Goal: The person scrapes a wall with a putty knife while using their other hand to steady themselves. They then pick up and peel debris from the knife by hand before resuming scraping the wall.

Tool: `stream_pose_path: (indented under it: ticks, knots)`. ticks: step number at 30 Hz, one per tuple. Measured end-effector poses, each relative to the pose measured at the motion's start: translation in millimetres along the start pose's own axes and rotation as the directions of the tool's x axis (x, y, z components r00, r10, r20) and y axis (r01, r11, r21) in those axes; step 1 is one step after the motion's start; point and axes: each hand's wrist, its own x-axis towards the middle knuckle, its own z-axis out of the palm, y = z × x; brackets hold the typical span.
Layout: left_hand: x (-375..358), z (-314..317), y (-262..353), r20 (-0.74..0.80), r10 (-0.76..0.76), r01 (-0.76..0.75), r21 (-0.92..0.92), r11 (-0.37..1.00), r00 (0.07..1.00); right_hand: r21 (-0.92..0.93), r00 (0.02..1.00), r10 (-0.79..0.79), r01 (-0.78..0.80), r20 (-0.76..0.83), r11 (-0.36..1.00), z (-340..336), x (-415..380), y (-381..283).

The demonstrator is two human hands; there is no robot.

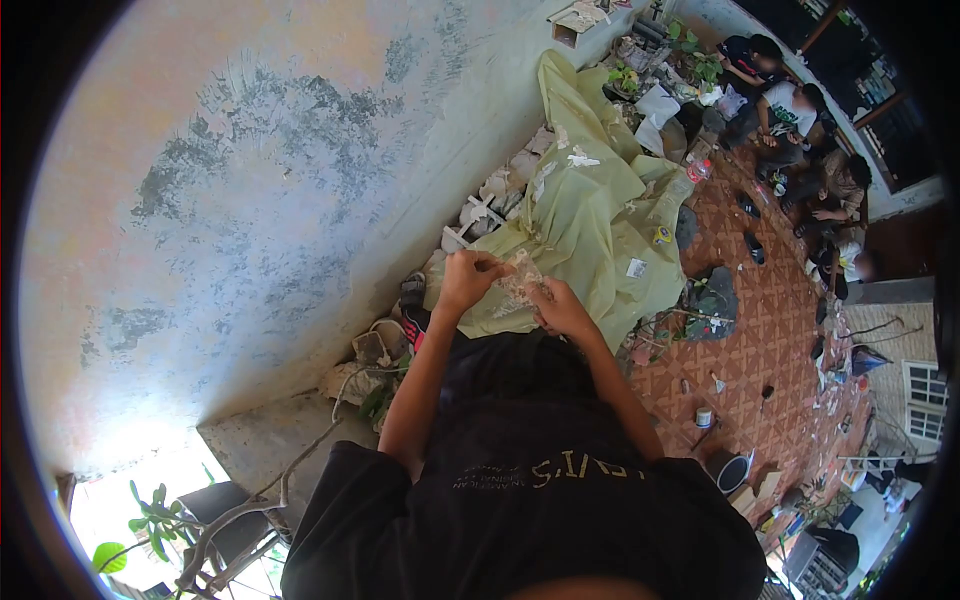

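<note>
Both of my hands meet in front of my chest, above a pale green sheet spread over a heap beside the wall. My left hand has its fingers pinched at the left edge of a small, crumpled, whitish see-through piece. At the right edge of the same piece, my right hand is closed with thumb and fingers together. The piece looks like plastic with flaky bits on it; its exact nature is unclear.
A peeling wall rises at the left. Rubble lies along its foot. Several people sit at the upper right by a tiled floor. A black bucket and a tin stand lower right; branches reach in lower left.
</note>
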Motion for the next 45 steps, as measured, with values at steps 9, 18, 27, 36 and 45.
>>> stream_pose_path:
  ticks: [9,18,27,36,45]
  knots:
    - [-9,-6,5,-0.003,0.013,-0.013,0.004,1.000,1.000,-0.004,0.997,0.034,-0.034,0.063,0.999,-3,0,-5]
    - [-10,-6,4,0.018,0.050,-0.051,0.085,0.995,0.999,-0.071,0.995,0.046,-0.040,0.084,0.997,-11,-2,-7]
    - [-4,-17,-21,0.035,-0.046,0.052,-0.168,0.984,0.998,-0.050,0.996,-0.042,0.046,0.075,0.998,1,3,-9]
    - [-14,-3,-43,-0.246,-0.134,-0.009,-0.505,0.863,0.960,0.002,1.000,-0.007,0.007,0.026,1.000,6,8,-2]
    - [-23,-10,-20,0.014,-0.168,0.168,-0.008,0.986,0.986,0.017,0.999,0.025,-0.026,0.041,1.000,8,12,4]
